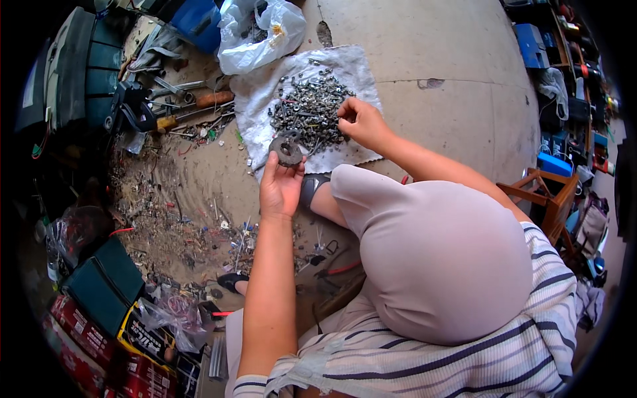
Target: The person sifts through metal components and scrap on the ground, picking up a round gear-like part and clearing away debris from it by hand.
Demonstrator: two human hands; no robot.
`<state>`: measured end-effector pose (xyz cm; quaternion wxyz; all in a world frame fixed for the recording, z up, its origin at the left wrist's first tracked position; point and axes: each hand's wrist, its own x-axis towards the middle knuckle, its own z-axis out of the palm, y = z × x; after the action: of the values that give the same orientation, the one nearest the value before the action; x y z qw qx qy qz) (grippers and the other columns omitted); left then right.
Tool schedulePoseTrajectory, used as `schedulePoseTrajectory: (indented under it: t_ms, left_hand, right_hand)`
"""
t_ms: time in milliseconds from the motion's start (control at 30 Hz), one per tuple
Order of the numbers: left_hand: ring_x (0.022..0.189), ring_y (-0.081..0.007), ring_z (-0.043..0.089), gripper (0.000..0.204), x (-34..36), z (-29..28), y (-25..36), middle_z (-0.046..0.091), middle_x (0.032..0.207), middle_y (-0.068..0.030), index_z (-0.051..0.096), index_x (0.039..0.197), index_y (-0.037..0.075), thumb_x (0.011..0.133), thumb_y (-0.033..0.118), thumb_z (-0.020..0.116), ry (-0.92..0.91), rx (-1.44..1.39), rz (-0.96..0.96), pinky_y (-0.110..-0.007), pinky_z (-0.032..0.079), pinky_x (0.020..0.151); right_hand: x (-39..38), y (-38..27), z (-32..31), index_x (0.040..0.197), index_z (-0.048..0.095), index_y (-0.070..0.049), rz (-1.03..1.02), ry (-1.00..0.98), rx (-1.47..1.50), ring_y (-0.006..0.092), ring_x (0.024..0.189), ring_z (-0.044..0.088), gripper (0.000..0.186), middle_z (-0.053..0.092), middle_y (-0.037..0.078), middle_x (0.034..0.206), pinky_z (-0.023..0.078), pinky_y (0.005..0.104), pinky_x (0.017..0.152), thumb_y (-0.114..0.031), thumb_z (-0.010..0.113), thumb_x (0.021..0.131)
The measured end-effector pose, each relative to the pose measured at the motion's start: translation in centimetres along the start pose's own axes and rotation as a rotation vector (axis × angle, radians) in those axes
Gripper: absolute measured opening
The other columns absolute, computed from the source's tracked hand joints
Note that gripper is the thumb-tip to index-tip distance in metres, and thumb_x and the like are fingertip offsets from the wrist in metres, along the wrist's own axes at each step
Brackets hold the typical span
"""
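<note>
My left hand point(280, 189) grips a thick, dark ring-shaped piece point(289, 156) with a hole in its middle, fingers below and thumb at its side. It is over the near edge of a heap of small metal fasteners point(306, 109), which look like screws and nuts. The heap lies spread on a whitish cloth point(252, 83) on the floor. Over the heap's right side, my right hand point(365, 125) is closed with thumb and fingertips together; whatever they may hold is too small or hidden to make out.
A white plastic bag point(262, 33) stands beyond the cloth, beside a blue container point(199, 25). Hand tools point(189, 103) lie to the left. Scattered debris point(192, 232) covers the floor at left. Boxes point(86, 331) stand at lower left, a wooden stool point(554, 199) at right near loaded shelves point(577, 79).
</note>
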<state>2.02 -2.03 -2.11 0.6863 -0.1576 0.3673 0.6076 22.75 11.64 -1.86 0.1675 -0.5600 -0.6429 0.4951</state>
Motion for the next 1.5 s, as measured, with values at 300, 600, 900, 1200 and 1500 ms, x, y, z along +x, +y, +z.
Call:
schedulePoseTrajectory:
  t_ms: [300, 600, 900, 1200, 1500]
  left_hand:
    - [0.097, -0.0305, 0.061, 0.045, -0.4, 0.1, 0.3, 0.06, 0.118, -0.0125, 0.052, 0.13, 0.008, 0.094, 0.034, 0.061, -0.001, -0.026, -0.001, -0.037, 0.052, 0.083]
    - [0.096, -0.0266, 0.063, 0.035, -0.1, 0.5, 0.0, 0.062, 0.115, -0.0124, 0.054, 0.124, 0.004, 0.101, 0.03, 0.049, -0.072, 0.014, -0.029, -0.036, 0.053, 0.082]
    - [0.1, -0.0237, 0.063, 0.032, -0.5, 2.5, -0.2, 0.06, 0.118, -0.012, 0.052, 0.124, 0.001, 0.101, 0.023, 0.05, -0.089, 0.144, 0.076, -0.037, 0.053, 0.089]
    - [0.101, -0.018, 0.064, 0.028, -0.4, 3.6, -0.8, 0.063, 0.115, -0.0092, 0.056, 0.12, -0.001, 0.099, 0.016, 0.055, -0.027, 0.35, 0.217, -0.032, 0.055, 0.088]
    - [0.096, -0.0178, 0.066, 0.029, -0.6, 4.1, -0.7, 0.064, 0.114, -0.0087, 0.056, 0.12, -0.001, 0.099, 0.018, 0.056, 0.007, 0.369, 0.177, -0.031, 0.057, 0.083]
  right_hand:
    - [-0.1, -2.7, 1.2, 0.089, 0.062, -0.002, 0.18, -0.192, 0.288, 0.0109, 0.065, 0.056, 0.016, 0.06, 0.003, 0.076, 0.047, 0.0252, 0.059, -0.016, 0.054, 0.088]
    - [-0.1, -4.4, 2.0, 0.107, 0.059, -0.005, 0.317, -0.363, 0.52, 0.0082, 0.068, 0.052, 0.033, 0.053, -0.002, 0.077, 0.044, 0.0226, 0.059, -0.032, 0.068, 0.09]
    - [-1.4, -6.2, 2.9, 0.121, 0.055, -0.003, -0.032, -0.311, 0.228, 0.0063, 0.066, 0.042, 0.052, 0.044, -0.004, 0.07, 0.038, 0.0228, 0.061, -0.02, 0.08, 0.079]
    - [-1.6, -5.4, 2.9, 0.101, 0.062, -0.006, -0.083, -0.082, 0.23, 0.0047, 0.059, 0.033, 0.025, 0.034, -0.006, 0.062, 0.032, 0.0223, 0.054, -0.007, 0.076, 0.081]
    - [-1.2, -5.3, 2.6, 0.091, 0.066, -0.006, -0.103, -0.076, 0.192, 0.0068, 0.058, 0.041, 0.013, 0.047, -0.002, 0.063, 0.037, 0.0239, 0.054, -0.01, 0.073, 0.081]
